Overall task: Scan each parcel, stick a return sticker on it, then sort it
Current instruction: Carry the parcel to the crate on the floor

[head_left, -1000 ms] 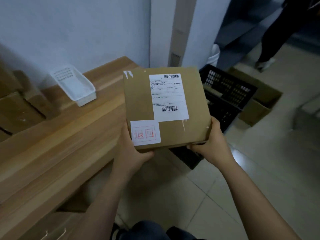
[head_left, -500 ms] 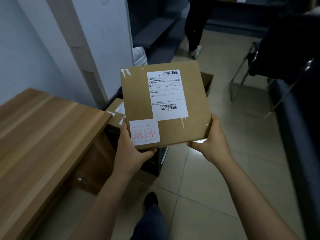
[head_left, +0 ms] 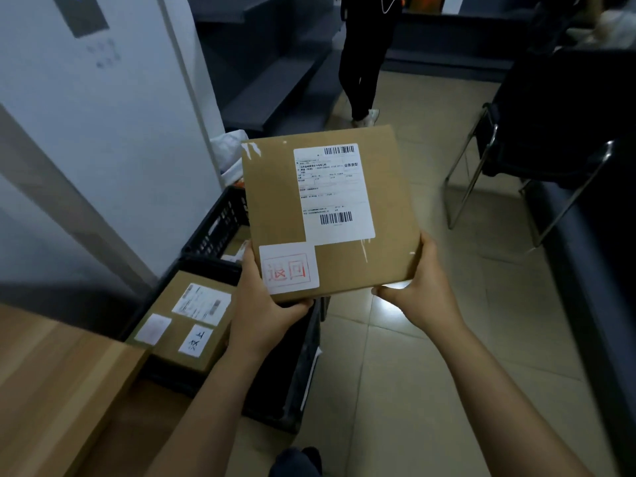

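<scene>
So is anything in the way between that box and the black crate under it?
Nothing visible blocks it. The box, held by the left hand and right hand, hangs over the black crate. Another parcel already lies in the crate's left side.

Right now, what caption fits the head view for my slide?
Left hand and right hand hold a stickered parcel near a black crate.

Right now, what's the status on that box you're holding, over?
Left hand and right hand both grip the parcel by its near corners. Return sticker already on. Black crates low left, another parcel there; nothing in the way.
</scene>
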Available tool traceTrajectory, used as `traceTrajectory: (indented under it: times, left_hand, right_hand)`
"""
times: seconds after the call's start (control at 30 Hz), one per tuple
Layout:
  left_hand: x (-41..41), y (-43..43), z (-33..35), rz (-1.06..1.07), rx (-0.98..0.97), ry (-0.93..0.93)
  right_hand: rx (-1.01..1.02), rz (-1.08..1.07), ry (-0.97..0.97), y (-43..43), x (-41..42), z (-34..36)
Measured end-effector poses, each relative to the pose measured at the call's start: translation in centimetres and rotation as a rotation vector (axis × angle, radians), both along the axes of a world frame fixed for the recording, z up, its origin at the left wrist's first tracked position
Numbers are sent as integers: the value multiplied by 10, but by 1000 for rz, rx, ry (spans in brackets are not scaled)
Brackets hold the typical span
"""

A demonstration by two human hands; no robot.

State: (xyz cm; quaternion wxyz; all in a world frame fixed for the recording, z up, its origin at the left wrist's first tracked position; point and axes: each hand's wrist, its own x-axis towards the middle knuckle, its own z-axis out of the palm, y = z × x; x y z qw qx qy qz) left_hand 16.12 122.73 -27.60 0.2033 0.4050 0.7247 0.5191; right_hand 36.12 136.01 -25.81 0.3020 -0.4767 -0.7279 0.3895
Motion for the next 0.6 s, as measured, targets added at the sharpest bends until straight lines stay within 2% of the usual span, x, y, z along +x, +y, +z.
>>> traceTrajectory:
  times: [0.3,0.47,0.6]
  left_hand:
    - [1,157,-11,63,46,-21]
    - [16,234,-17,195,75,-39]
    - [14,265,-24,369,66,-51]
  right_hand:
    - [-30,69,-8,173,-12,-17]
    - [-26,238,-43,279,-26,-18]
    - [-57,436,-65,334,-60,-13]
